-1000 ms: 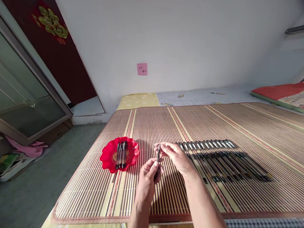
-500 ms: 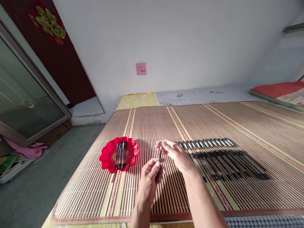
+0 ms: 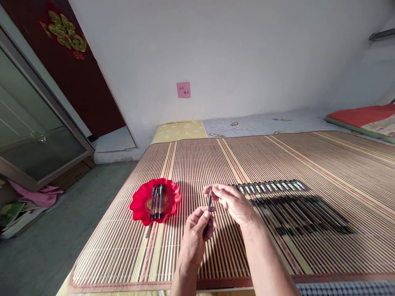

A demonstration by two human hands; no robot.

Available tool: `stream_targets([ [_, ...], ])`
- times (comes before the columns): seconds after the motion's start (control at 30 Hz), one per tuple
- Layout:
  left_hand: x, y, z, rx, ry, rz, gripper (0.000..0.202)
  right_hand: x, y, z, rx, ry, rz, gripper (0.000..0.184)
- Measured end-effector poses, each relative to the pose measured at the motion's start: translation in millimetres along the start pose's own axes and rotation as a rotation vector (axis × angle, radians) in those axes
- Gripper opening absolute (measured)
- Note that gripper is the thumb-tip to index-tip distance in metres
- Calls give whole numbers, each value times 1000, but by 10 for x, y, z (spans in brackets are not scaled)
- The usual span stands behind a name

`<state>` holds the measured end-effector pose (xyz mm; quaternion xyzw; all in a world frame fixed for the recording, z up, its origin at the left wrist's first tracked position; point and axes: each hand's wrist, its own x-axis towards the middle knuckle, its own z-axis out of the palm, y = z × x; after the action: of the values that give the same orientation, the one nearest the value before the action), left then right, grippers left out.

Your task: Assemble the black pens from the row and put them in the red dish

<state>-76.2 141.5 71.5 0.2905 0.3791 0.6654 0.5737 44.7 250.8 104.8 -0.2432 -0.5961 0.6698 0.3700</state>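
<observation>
Head view: a slim, dark pen (image 3: 210,201), pointed tip (image 3: 210,192) up, is pinched nearly upright in the closed fingers of the left hand (image 3: 196,231) above a slatted mat (image 3: 117,246); the right hand (image 3: 233,202) is half curled by the tip, contact unclear. Clear-barrelled pens (image 3: 157,201) are held by a red, wavy-rimmed plate (image 3: 140,204).

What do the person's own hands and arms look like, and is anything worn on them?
The left hand and right hand are ungloved. Both the left forearm and right forearm are bare, with no sleeve, watch or bracelet visible.
</observation>
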Motion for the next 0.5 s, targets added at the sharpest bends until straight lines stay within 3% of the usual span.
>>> stream_targets([
  [0.2, -10, 5, 21, 11, -7, 2, 39, 7, 7, 9, -18, 90, 24, 34],
  [0.5, -15, -3, 3, -43, -18, -30, 41, -21, -2, -13, -74, -3, -11, 27],
])
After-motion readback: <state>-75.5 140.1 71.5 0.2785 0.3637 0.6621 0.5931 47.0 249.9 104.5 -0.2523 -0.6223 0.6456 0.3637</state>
